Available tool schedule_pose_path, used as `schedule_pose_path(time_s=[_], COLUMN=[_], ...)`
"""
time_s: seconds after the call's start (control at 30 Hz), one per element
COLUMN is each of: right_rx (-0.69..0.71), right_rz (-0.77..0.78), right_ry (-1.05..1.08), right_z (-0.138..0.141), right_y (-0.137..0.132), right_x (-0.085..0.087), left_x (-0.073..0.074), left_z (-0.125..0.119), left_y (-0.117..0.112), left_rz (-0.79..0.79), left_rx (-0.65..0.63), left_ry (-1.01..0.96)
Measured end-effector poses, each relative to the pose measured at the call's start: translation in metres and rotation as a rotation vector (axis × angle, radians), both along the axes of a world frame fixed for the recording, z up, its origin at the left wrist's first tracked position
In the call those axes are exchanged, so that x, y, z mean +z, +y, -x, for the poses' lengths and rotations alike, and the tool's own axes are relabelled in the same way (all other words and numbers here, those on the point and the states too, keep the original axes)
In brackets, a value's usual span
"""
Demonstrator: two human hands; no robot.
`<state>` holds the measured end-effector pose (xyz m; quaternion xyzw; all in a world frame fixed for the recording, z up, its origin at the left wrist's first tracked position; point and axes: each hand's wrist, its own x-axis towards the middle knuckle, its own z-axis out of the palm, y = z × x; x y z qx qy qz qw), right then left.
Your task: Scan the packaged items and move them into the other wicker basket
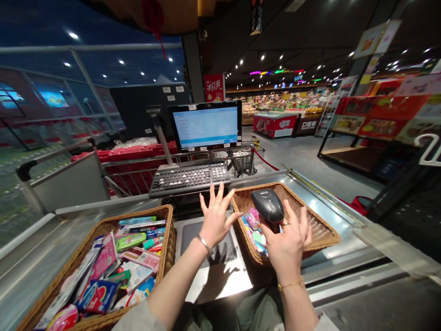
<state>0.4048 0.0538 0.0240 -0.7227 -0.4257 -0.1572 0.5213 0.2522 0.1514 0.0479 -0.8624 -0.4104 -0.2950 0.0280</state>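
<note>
My left hand (217, 218) is open, fingers spread, just in front of the keyboard (189, 178) and over the grey scanner plate in the counter. Whether a fingertip touches the keys I cannot tell. In my right hand (287, 239) is a black handheld barcode scanner (268, 204), its head pointing up and left. It is held above the right wicker basket (324, 230), where several small colourful packets (254, 219) lie at the left side. The left wicker basket (170, 239) is full of mixed packaged goods, among them a green pack (131, 242) and a dark blue packet (97, 295).
A lit monitor (207, 126) stands behind the keyboard, with a second dark screen (138, 110) beside it. Metal counter surface (330, 207) runs under the baskets. Beyond are a shopping cart (241, 161), a red freezer (275, 124) and shelves with red boxes (379, 110).
</note>
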Motion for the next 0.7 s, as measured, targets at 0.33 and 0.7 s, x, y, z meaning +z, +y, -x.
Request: schedule_pose_path(time_s=[0.33, 0.7], right_rx=[0.123, 0.318], right_rz=[-0.016, -0.003], right_ry=[-0.093, -0.155], right_z=[0.035, 0.081], right_y=[0.006, 0.018], right_x=[0.005, -0.002], left_x=[-0.002, -0.016], left_z=[0.054, 0.118], left_y=[-0.019, -0.028], left_rz=[0.013, 0.001], left_rx=[0.146, 0.294], left_ry=[-0.008, 0.025])
